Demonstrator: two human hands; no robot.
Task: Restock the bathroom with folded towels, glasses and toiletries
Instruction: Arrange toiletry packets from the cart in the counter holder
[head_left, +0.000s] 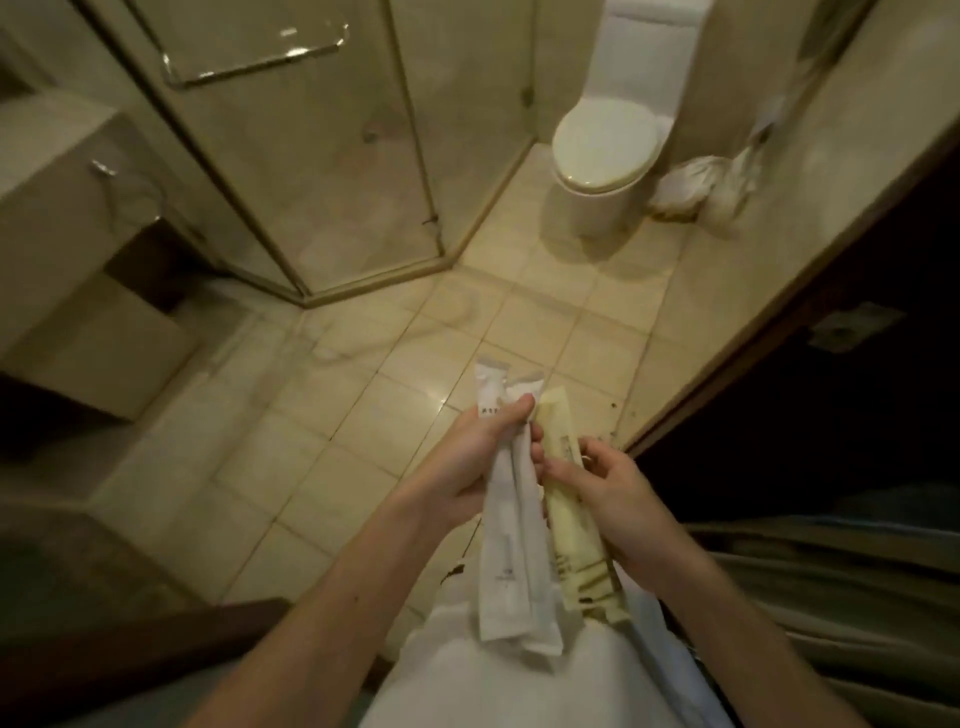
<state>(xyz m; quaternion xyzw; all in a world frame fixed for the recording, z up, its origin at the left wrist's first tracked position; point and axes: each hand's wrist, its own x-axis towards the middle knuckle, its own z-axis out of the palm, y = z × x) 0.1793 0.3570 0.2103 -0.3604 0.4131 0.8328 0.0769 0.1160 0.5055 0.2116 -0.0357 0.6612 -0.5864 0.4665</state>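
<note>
Left hand (475, 457) grips two long white sachets (506, 525); right hand (605, 493), just beside it, pinches a pale yellow sachet (576, 530) with dark print near its lower end, above tiled floor (363, 395)

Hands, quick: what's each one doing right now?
Left hand: closed on the white packets.
Right hand: closed on the yellow packet.

A closed toilet (605, 143) stands beside the glass shower enclosure (311, 156) on tiled floor (519, 322).
</note>
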